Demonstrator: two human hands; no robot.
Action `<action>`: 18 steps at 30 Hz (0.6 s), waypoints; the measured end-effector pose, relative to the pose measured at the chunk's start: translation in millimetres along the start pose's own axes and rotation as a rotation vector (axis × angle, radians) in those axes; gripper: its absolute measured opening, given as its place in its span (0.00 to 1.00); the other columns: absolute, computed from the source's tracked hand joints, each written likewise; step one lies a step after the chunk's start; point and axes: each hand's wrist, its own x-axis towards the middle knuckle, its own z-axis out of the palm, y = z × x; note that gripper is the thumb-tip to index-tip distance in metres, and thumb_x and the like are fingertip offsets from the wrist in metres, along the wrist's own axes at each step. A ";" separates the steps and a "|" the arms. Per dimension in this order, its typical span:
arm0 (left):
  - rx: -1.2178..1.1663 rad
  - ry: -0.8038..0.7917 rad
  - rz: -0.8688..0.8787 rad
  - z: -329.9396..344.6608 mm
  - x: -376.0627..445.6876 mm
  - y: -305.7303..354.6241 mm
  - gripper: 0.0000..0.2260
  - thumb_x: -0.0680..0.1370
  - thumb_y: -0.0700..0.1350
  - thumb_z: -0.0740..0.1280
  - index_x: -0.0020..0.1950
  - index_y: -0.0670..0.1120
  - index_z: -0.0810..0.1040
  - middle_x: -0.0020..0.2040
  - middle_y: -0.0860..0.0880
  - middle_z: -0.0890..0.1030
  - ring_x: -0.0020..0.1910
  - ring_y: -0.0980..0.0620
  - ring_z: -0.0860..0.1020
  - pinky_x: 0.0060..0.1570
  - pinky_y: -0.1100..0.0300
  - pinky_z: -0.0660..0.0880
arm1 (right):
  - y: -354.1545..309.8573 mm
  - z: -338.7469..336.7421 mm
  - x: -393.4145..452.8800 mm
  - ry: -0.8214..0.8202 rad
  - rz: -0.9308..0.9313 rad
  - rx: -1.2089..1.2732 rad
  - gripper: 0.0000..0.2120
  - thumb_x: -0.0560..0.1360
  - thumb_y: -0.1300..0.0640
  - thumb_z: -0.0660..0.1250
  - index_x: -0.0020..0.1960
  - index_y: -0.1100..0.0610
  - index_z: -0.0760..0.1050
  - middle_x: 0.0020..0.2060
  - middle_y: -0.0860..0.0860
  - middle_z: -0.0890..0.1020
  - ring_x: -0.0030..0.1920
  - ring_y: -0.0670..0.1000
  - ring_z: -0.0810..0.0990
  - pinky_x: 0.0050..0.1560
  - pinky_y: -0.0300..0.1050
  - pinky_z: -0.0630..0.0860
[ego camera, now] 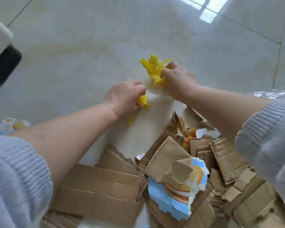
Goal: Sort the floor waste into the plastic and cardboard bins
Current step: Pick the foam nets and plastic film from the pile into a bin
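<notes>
Currently, at the far left edge, a printed scrap lies on the floor, partly hidden behind your left forearm

Moving right, your left hand is curled around a bunch of yellow plastic netting; a loose strand trails from under the hand back toward you. The fingers themselves face away from the camera, so the exact pinch cannot be told, but the netting emerges from the fist

Just to the right and slightly farther from you, your right hand grips a second, larger bunch of yellow netting, which fans out to the left and away from the knuckles. The two bunches lie near each other, with a pale patch of floor between them; whether they are one connected piece cannot be determined

Below and toward you, torn cardboard pieces are piled on the floor, with a blue printed carton fragment on top. At the right edge, a clear plastic sheet shows above your sleeve

No bin is in view. Judged from the task, both hands already hold plastic; the next move is to lift both bunches together and carry them to the plastic bin. Keep the trailing strand clear of the cardboard, which lies directly between the hands and your body
</notes>
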 end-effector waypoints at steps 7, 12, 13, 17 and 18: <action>-0.107 -0.033 -0.119 7.6 -7.5 12.0 0.20 0.74 0.44 0.66 0.65 0.47 0.71 0.61 0.43 0.75 0.58 0.39 0.75 0.51 0.50 0.71 | 14.3 3.9 -16.1 -0.050 0.048 0.026 0.18 0.73 0.61 0.62 0.63 0.57 0.68 0.57 0.60 0.75 0.57 0.61 0.75 0.45 0.46 0.67; -0.193 0.079 -0.163 -13.3 -27.3 18.6 0.07 0.75 0.46 0.63 0.44 0.42 0.74 0.47 0.39 0.76 0.48 0.38 0.75 0.41 0.51 0.68 | 20.2 -7.6 -47.3 0.014 0.011 0.031 0.09 0.75 0.48 0.63 0.46 0.54 0.71 0.44 0.55 0.77 0.48 0.60 0.76 0.38 0.45 0.64; -0.201 0.072 -0.167 -18.1 -33.8 20.6 0.08 0.75 0.46 0.62 0.39 0.44 0.70 0.43 0.40 0.74 0.45 0.39 0.73 0.39 0.53 0.65 | 18.4 -11.2 -56.5 0.019 0.009 0.030 0.11 0.75 0.46 0.62 0.45 0.54 0.71 0.43 0.55 0.77 0.47 0.59 0.77 0.37 0.45 0.64; -0.179 0.038 -0.158 -42.9 -66.0 31.7 0.14 0.76 0.48 0.60 0.32 0.49 0.62 0.38 0.46 0.68 0.39 0.43 0.69 0.37 0.55 0.61 | 4.3 -28.0 -104.2 0.059 -0.039 -0.004 0.15 0.75 0.42 0.62 0.47 0.54 0.76 0.40 0.53 0.74 0.43 0.58 0.76 0.36 0.44 0.65; -0.161 0.042 -0.134 -50.0 -74.9 35.7 0.12 0.76 0.48 0.60 0.33 0.48 0.63 0.39 0.46 0.69 0.40 0.42 0.70 0.37 0.55 0.62 | 0.4 -34.4 -118.5 0.074 -0.047 0.005 0.15 0.74 0.42 0.62 0.47 0.54 0.77 0.40 0.52 0.73 0.42 0.57 0.75 0.36 0.44 0.66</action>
